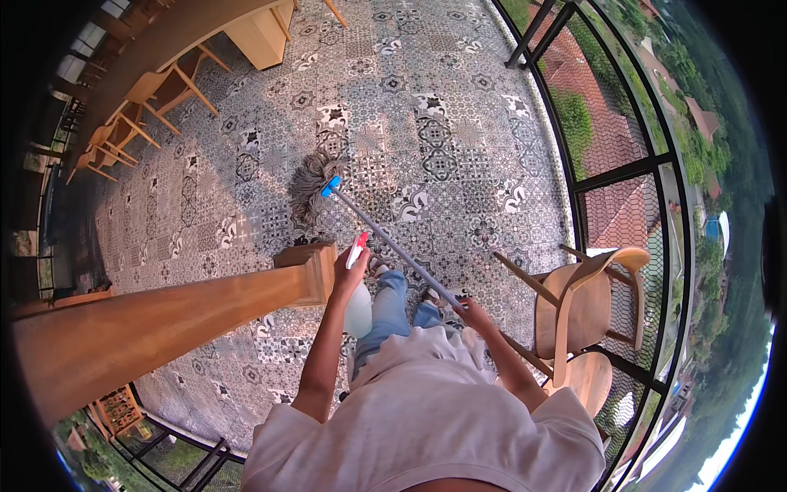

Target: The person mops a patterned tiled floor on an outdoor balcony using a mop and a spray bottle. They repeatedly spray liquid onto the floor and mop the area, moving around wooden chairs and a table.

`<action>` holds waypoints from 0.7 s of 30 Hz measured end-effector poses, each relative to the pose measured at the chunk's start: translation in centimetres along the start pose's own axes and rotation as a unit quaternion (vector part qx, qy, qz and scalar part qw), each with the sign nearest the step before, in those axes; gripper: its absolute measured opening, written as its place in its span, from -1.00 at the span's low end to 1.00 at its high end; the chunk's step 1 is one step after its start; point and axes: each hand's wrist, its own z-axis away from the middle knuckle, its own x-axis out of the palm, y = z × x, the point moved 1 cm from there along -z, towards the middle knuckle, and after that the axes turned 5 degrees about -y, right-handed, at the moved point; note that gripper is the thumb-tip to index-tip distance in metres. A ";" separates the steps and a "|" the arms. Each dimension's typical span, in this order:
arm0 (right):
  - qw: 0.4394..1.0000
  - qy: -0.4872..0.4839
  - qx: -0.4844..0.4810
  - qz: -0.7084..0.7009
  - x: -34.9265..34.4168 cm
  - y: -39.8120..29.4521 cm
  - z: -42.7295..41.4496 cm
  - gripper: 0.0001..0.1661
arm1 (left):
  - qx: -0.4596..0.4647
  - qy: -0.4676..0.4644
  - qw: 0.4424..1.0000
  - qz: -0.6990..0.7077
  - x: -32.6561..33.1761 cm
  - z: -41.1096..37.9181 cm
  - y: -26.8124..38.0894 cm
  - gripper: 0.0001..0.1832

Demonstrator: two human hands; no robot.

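Note:
My left hand (349, 269) is closed around the neck of a spray bottle (358, 310), whose red and white trigger head points forward and whose pale body hangs below the hand. My right hand (474, 315) grips the upper end of a grey mop handle (399, 251). The handle runs forward and left to a blue mop clamp (331, 186). Grey-brown string strands of the mop head (312, 183) lie spread on the patterned tile floor (381, 141).
A wooden column (184, 326) with a square base stands close at the left. Wooden chairs (575, 307) are at the right, beside a black-framed mesh railing (621, 172). More chairs (147, 92) line a long wooden counter (203, 24) at the upper left.

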 end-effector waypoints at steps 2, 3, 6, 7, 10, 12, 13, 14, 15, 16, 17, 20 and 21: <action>0.999 -0.015 0.008 -0.034 0.7 0.6 0.5 -0.37 | -0.121 -0.059 0.989 0.057 -0.1 1.1 1.0 -0.74; 1.000 -0.007 0.003 -0.021 0.9 0.9 0.6 -0.37 | -0.137 -0.098 0.979 0.119 -0.2 1.6 1.6 -0.72; 1.000 0.006 -0.011 0.000 1.9 1.8 0.7 -0.37 | -0.211 -0.164 0.943 0.198 0.1 3.6 2.5 -0.77; 1.000 0.004 -0.017 -0.005 2.1 2.2 0.7 -0.37 | -0.227 -0.173 0.936 0.206 0.4 4.0 2.2 -0.78; 1.000 -0.007 -0.022 -0.003 2.6 2.4 0.6 -0.36 | -0.219 -0.170 0.931 0.237 1.8 4.8 0.8 -0.73; 1.000 -0.009 -0.022 -0.004 2.7 2.5 0.7 -0.36 | -0.173 -0.153 0.945 0.232 3.6 5.6 0.1 -0.66; 1.000 -0.011 -0.020 -0.004 2.7 2.5 0.9 -0.36 | -0.163 -0.162 0.950 0.213 4.3 5.7 0.1 -0.62; 1.000 -0.006 -0.016 -0.011 2.9 2.4 0.9 -0.36 | -0.173 -0.157 0.948 0.217 4.5 5.7 0.1 -0.64; 1.000 -0.005 -0.019 -0.015 3.1 2.4 1.0 -0.36 | -0.184 -0.150 0.945 0.223 4.7 6.0 0.6 -0.65; 1.000 -0.004 -0.021 -0.018 3.2 2.3 1.1 -0.37 | -0.152 -0.159 0.956 0.194 5.0 5.8 -0.1 -0.68; 0.999 -0.003 -0.024 -0.022 3.5 2.2 1.3 -0.37 | -0.120 -0.167 0.965 0.165 5.3 5.4 -1.2 -0.71; 1.000 -0.003 -0.015 0.004 4.6 2.3 1.9 -0.38 | -0.057 -0.158 0.981 0.093 6.9 5.7 0.1 -0.76; 1.000 -0.005 -0.016 0.015 5.0 2.4 2.0 -0.38 | -0.041 -0.143 0.986 0.075 7.1 6.1 0.8 -0.78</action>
